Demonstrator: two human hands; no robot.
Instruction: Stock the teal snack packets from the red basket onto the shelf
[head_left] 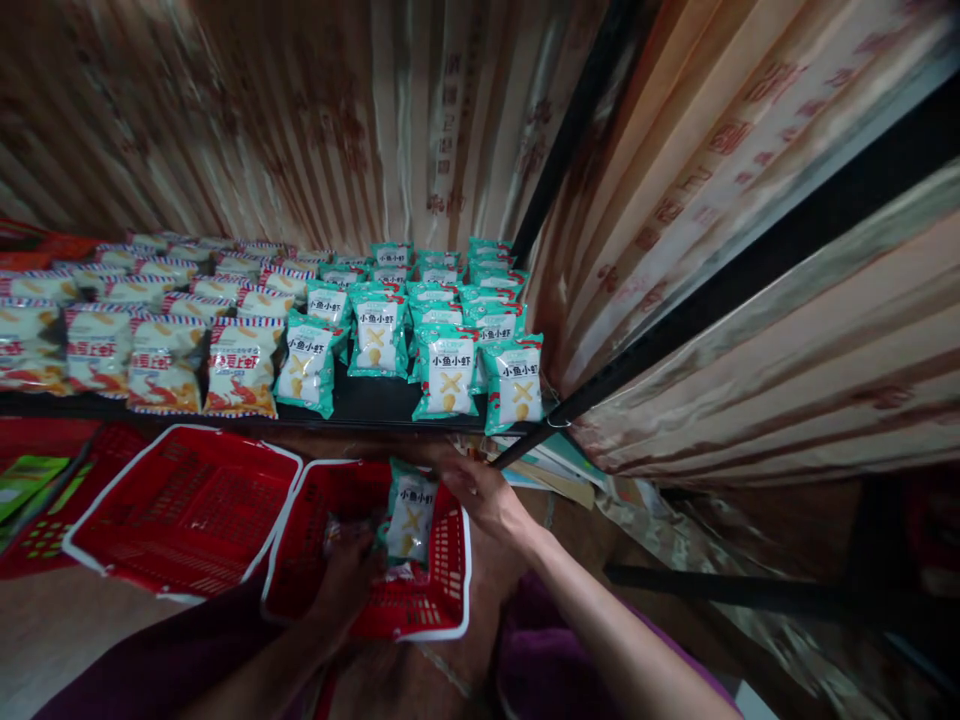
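A red basket with a white rim (465, 560) stands below the shelf. Inside it, a teal and white snack bag (412, 515) leans upright. My left hand (351, 570) reaches into the basket beside that bag, next to a small shiny packet (343, 530); its fingers are dark and blurred, so their grip cannot be made out. At the basket's back right corner is my right hand (480, 490), near the rim and right of the teal bag. Its fingertips are blurred, and whether they touch anything is unclear.
A black shelf (352, 400) holds rows of teal bags (376, 335) and red-and-white snack bags (241, 368). Left of the basket stands another red basket (187, 510), with green packets (30, 485) farther left. A black post (645, 345) slants at the right, before draped curtains (450, 120).
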